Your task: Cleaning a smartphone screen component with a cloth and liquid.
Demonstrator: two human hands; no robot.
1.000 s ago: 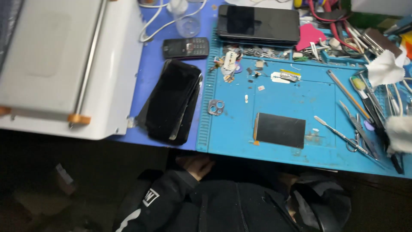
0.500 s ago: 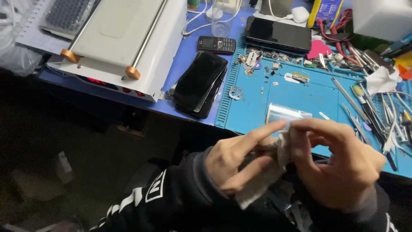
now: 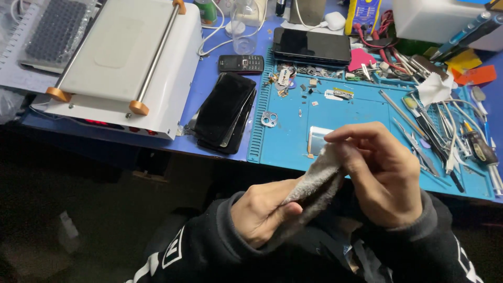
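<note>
Both my hands are raised in front of my lap, below the front edge of the blue work mat (image 3: 361, 112). My left hand (image 3: 262, 212) grips the lower end of a grey fuzzy cloth (image 3: 314, 181). My right hand (image 3: 380, 170) pinches the upper end of the same cloth with fingertips and thumb. The cloth stretches between the two hands. A small shiny rectangular part (image 3: 317, 139) lies on the mat just behind my right fingertips.
A white machine with a metal bar (image 3: 126, 63) stands at left. Dark phone screens (image 3: 225, 110) lie beside the mat, with a small keypad phone (image 3: 241, 63) and a black smartphone (image 3: 312, 46) behind. Tweezers and screwdrivers (image 3: 445, 136) crowd the mat's right side.
My hands came up from under the bench holding the cloth. The view tilted down and back, so the bench now sits higher in the picture.
</note>
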